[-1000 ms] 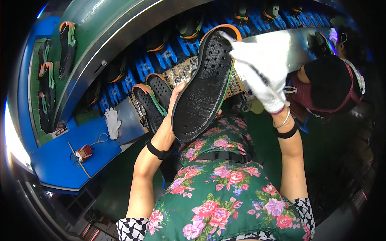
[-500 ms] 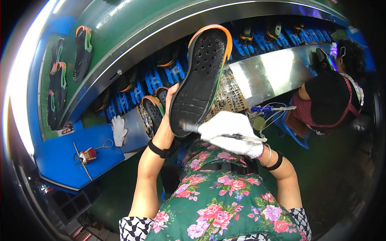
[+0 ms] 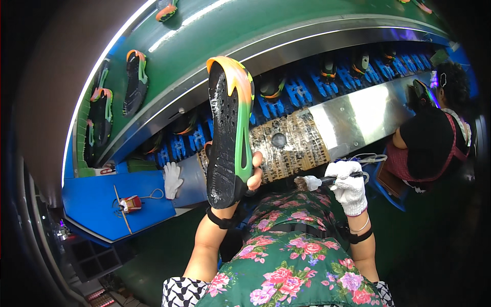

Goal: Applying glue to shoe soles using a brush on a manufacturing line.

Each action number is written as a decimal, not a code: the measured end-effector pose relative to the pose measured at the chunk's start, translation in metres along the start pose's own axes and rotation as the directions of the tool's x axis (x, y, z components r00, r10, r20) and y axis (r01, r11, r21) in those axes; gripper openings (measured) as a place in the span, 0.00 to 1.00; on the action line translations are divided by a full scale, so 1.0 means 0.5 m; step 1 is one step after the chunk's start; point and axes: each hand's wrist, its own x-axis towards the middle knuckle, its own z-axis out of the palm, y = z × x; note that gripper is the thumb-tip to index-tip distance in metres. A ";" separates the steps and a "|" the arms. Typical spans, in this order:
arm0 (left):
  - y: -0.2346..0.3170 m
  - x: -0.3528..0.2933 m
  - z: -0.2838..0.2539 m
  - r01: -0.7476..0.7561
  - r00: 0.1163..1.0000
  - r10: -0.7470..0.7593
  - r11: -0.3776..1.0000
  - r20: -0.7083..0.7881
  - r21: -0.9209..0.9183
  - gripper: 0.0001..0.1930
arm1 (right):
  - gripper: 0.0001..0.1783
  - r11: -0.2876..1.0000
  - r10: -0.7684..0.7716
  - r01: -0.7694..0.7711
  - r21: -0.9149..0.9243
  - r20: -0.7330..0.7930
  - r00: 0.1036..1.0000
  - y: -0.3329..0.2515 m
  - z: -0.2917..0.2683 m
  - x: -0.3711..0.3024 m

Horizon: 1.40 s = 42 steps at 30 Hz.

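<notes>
My bare left hand (image 3: 255, 173) grips a shoe sole (image 3: 223, 140) from behind, with fingers showing at its right edge. The sole stands nearly upright, black and shiny inside, with holes toward the top and an orange-to-green side wall. In my right hand (image 3: 350, 192), which wears a white knitted glove, is a brush (image 3: 308, 183) with a dark handle. Its bristles point left, apart from the sole. Behind, a bench ledge (image 3: 286, 148) is wrapped in brown printed tape, with a dark round spot on it.
Beyond the ledge runs a row of blue racks (image 3: 299, 92) holding shoe parts. More soles (image 3: 135, 82) lie on the green belt (image 3: 225, 30). A white glove (image 3: 173, 180) and a red object (image 3: 132, 203) rest by the blue table (image 3: 92, 204). A co-worker (image 3: 427, 133) sits at right.
The brush has come off the sole and moved right with my right hand. My left hand has turned the sole, so its coloured side wall now shows. The view has shifted somewhat.
</notes>
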 end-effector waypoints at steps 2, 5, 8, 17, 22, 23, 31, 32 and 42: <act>0.006 -0.011 -0.006 0.016 1.000 -0.017 0.998 -0.010 -0.057 0.27 | 0.08 1.000 0.018 -0.018 0.004 -0.047 0.999 0.017 -0.020 -0.007; 0.005 -0.014 0.014 -0.033 0.990 0.031 0.999 -0.136 -0.015 0.29 | 0.09 0.999 0.048 -0.051 -0.014 -0.141 0.989 0.029 -0.045 -0.020; 0.061 0.022 0.059 0.083 0.997 -0.083 0.996 -0.006 -0.025 0.49 | 0.11 0.999 0.044 -0.044 0.003 -0.202 0.978 0.043 -0.049 -0.014; 0.292 0.293 0.104 0.008 0.959 -0.018 0.999 0.284 0.038 0.59 | 0.11 0.994 0.095 -0.104 -0.016 -0.299 0.949 0.073 -0.069 0.009; 0.349 0.374 0.048 -0.438 0.875 0.415 0.898 -0.250 -0.040 0.37 | 0.11 0.987 0.080 -0.127 -0.098 -0.384 0.920 0.075 -0.074 0.007; 0.356 0.390 0.033 -0.483 0.853 0.451 0.873 -0.263 -0.067 0.32 | 0.11 0.988 0.077 -0.123 -0.089 -0.404 0.912 0.074 -0.083 0.003; 0.359 0.398 0.044 -0.489 0.870 0.423 0.809 -0.254 -0.325 0.49 | 0.12 0.995 0.073 -0.097 -0.032 -0.442 0.894 0.035 -0.096 -0.002; 0.312 0.386 0.065 -0.515 0.853 0.438 0.795 -0.284 -0.321 0.48 | 0.12 0.997 0.066 -0.076 -0.005 -0.456 0.888 0.029 -0.099 -0.004; 0.125 0.606 0.223 0.112 0.973 -0.009 0.891 -0.229 0.441 0.34 | 0.11 0.948 0.036 0.099 0.302 -0.412 0.911 -0.069 -0.120 0.027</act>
